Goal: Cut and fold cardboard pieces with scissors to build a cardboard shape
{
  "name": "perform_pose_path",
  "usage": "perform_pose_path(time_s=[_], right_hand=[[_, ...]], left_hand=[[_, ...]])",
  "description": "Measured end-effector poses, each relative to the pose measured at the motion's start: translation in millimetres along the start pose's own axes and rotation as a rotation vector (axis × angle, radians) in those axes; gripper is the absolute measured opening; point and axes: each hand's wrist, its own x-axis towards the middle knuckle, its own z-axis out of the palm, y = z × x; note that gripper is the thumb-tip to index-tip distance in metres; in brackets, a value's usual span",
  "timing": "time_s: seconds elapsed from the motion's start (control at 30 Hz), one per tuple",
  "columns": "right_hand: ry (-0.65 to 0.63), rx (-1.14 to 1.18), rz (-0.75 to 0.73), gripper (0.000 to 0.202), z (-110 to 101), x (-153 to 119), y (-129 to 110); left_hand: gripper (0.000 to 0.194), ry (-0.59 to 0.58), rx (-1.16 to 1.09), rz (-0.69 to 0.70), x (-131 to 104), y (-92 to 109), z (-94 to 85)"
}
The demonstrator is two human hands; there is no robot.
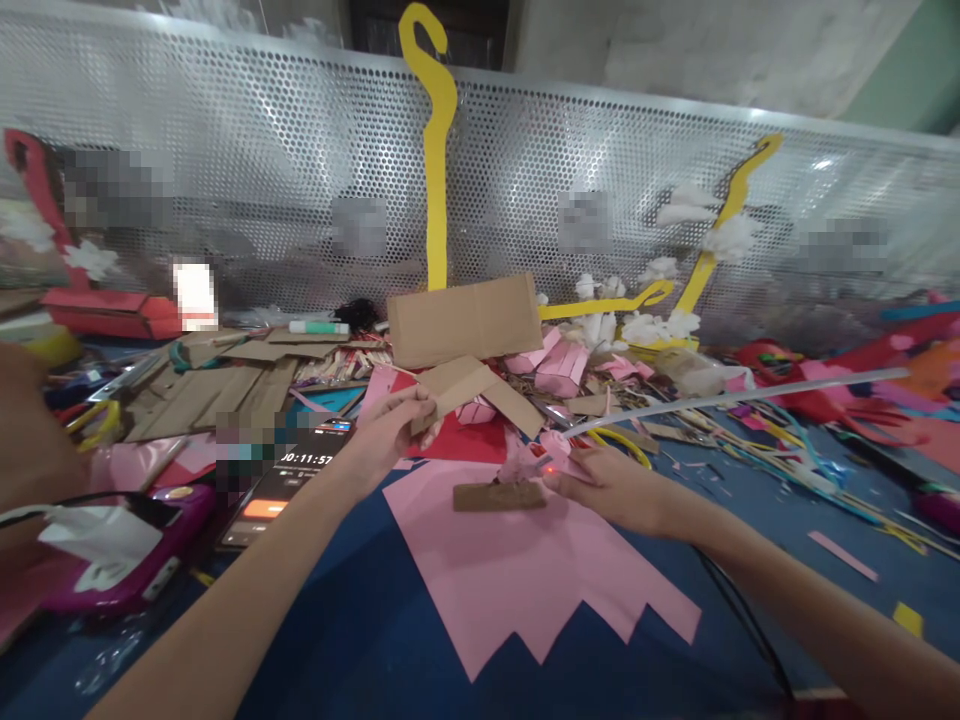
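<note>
My left hand [401,425] pinches the near end of a brown cardboard strip [459,385] just above the table. A second cardboard strip [516,402] meets it at an angle; whether they are joined I cannot tell. In my right hand [600,485] is a pink hot glue gun [555,450] with a small red light. A long translucent glue stick [735,402] runs out of its back to the right. The gun's nozzle end is hard to make out. Below lies a pink paper sheet [517,570] with a zigzag near edge, bearing a small cardboard block [480,497].
Behind my hands stands a cardboard box [465,320] with a tall yellow hook [436,180]. A phone [296,480] showing a timer and a purple power strip [142,560] lie left. Cardboard scraps [225,385] lie beyond. A perforated metal panel [300,180] closes the back.
</note>
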Motion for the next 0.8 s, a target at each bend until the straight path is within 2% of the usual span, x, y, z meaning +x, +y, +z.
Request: perform_pose_path(time_s=[0.4,0.8], right_hand=[[0.0,0.027,0.016,0.055,-3.3,-6.3,3.9],[0.022,-0.015,-0.008,0.056,-2.3,-4.4,-3.5]], left_hand=[[0.012,0.001,-0.008,-0.005,-0.1,-1.7,-0.4],[0.016,0.003,-0.002,-0.019,-1.5,1.7,2.7]])
